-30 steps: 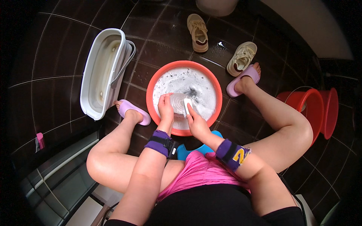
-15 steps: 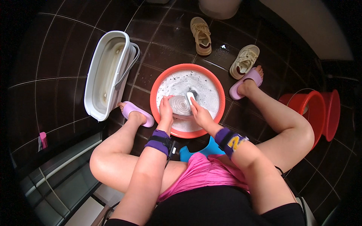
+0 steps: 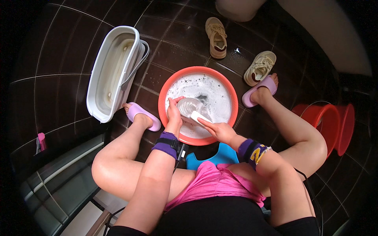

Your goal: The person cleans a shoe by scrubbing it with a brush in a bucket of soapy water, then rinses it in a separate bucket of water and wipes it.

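Soapy, foam-covered water fills an orange-red basin [image 3: 234, 106] between my feet. Over its near part my left hand [image 3: 173, 110] is closed on the edge of a pale shoe [image 3: 189, 105], whose ridged sole with concentric rings faces up. My right hand [image 3: 219, 130] grips a white scrub brush [image 3: 199, 117] against the sole's near right side; its bristles are hidden. A dark patch shows through the foam just beyond the shoe. Purple bands circle both of my wrists.
A long white-grey bucket [image 3: 93, 90] with a handle stands left of the basin. Two cream sneakers [image 3: 217, 39] lie on the dark tiles beyond. Red buckets [image 3: 329, 118] stand at the right, a blue stool [image 3: 212, 158] under me. My feet wear lilac slippers [image 3: 144, 115].
My right hand has drawn the brush toward me, from the sole's far right part to its near right edge. My left hand keeps its hold on the shoe.
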A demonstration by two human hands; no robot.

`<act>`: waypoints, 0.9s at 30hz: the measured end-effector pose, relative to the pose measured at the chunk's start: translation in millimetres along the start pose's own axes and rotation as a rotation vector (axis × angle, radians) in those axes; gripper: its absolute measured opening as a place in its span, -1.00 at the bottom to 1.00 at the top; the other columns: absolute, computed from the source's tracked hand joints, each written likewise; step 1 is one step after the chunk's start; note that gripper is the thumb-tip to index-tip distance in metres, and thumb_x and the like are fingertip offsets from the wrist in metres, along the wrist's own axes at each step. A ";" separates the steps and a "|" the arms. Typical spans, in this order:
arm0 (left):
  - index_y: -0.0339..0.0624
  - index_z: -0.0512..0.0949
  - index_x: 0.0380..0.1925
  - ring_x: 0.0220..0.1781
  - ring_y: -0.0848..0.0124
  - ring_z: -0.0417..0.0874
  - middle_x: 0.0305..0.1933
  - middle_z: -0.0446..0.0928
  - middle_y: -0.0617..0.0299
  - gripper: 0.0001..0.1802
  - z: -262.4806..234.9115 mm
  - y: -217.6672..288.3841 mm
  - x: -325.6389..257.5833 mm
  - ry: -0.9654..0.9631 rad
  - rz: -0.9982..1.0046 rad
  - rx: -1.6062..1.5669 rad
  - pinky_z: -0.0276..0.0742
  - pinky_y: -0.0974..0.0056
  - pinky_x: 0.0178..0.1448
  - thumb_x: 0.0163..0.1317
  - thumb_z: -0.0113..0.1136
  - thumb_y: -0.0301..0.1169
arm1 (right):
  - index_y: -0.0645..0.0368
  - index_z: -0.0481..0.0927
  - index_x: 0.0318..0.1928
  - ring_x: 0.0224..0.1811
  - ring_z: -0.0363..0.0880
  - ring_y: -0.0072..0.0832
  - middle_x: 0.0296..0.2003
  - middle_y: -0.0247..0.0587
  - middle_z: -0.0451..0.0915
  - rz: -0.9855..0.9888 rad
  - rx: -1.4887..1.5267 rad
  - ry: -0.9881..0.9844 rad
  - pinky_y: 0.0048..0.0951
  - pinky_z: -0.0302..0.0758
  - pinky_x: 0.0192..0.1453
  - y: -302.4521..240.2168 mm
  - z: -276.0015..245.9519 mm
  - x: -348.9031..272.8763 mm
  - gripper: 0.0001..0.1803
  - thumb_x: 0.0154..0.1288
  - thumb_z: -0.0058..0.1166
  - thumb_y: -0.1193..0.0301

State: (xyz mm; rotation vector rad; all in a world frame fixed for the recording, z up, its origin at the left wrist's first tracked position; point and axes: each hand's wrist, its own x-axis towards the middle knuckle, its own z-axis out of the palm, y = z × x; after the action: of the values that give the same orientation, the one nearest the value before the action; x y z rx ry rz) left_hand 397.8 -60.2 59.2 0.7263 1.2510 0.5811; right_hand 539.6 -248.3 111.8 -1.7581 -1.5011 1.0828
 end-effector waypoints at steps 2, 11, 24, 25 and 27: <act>-0.41 0.53 -0.07 0.04 0.22 0.58 -0.02 0.59 -0.03 -0.28 2.1 1.6 3.2 0.021 -0.003 0.005 0.44 0.20 0.21 0.51 -0.50 0.01 | -0.54 0.19 0.37 -0.43 0.58 0.07 -0.37 0.06 0.61 -0.004 -0.005 0.007 -0.01 0.51 -0.29 -2.7 -0.6 3.2 -0.46 0.43 -0.14 0.22; -0.38 0.55 -0.06 0.04 0.17 0.59 0.00 0.59 -0.01 -0.18 -18.4 15.6 20.4 -0.007 -0.147 -0.163 0.46 0.16 0.23 0.46 -0.58 0.12 | -0.53 0.21 0.37 -0.41 0.58 0.04 -0.37 0.04 0.61 -0.041 -0.031 0.018 -0.03 0.50 -0.30 -13.3 18.6 49.2 -0.45 0.41 -0.12 0.22; -0.37 0.55 -0.08 -0.01 0.18 0.60 -0.04 0.59 -0.01 -0.32 -21.0 15.1 21.1 -0.031 -0.215 -0.228 0.47 0.14 0.20 0.49 -0.48 -0.03 | -0.45 0.22 0.38 -0.46 0.57 0.04 -0.49 0.08 0.57 -0.059 -0.070 -0.034 -0.04 0.49 -0.35 -7.6 18.0 52.1 -0.45 0.40 -0.08 0.22; -0.37 0.55 -0.08 -0.01 0.18 0.60 -0.04 0.59 -0.01 -0.32 -18.2 15.8 22.1 -0.034 -0.216 -0.230 0.47 0.14 0.20 0.49 -0.48 -0.03 | -0.45 0.22 0.38 -0.46 0.57 0.04 -0.49 0.08 0.57 -0.057 -0.074 -0.034 -0.04 0.49 -0.35 1.4 17.7 40.5 -0.45 0.40 -0.08 0.22; -0.37 0.58 -0.13 -0.03 0.23 0.60 -0.10 0.63 0.03 -0.31 -12.6 17.6 23.6 -0.015 -0.208 -0.206 0.47 0.22 0.17 0.50 -0.50 -0.04 | -0.46 0.21 0.38 -0.44 0.58 0.05 -0.46 0.11 0.58 -0.141 -0.014 0.041 -0.04 0.51 -0.33 14.0 17.4 27.3 -0.44 0.40 -0.08 0.23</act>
State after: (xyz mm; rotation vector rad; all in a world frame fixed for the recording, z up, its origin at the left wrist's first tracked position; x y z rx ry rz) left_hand 390.8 -29.1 55.9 0.4216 1.2149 0.5232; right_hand 532.7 -225.7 85.5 -1.6470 -1.5853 0.9621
